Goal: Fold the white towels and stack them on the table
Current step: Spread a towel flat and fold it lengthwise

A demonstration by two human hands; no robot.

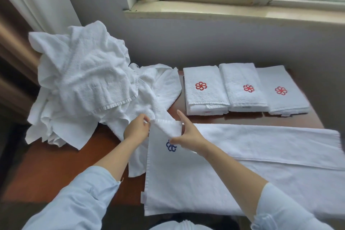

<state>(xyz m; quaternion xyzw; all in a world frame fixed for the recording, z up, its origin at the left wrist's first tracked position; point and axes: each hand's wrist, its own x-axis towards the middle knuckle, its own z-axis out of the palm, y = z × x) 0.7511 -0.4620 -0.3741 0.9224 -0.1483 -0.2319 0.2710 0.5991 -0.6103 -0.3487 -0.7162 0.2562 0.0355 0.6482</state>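
Grip: left hand (137,129) and right hand (188,136) both pinch the flat towel's (205,183) far-left corner
Flat towel: along the table's (56,164) near edge, toward the right
Open room: bare wood, near-left corner
Around: towel heap (84,84) far-left; folded towels (242,89) along far edge

I see a reddish-brown wooden desk (65,170) set against the wall. Left end: heap of unfolded white towels (84,84). Far edge, right: three folded towels (205,99) (242,76) (285,102) in a row, side by side, each with a red flower emblem (201,86) facing up. Near right: long towel (261,147) spread flat, blue emblem (171,146) at its left end.
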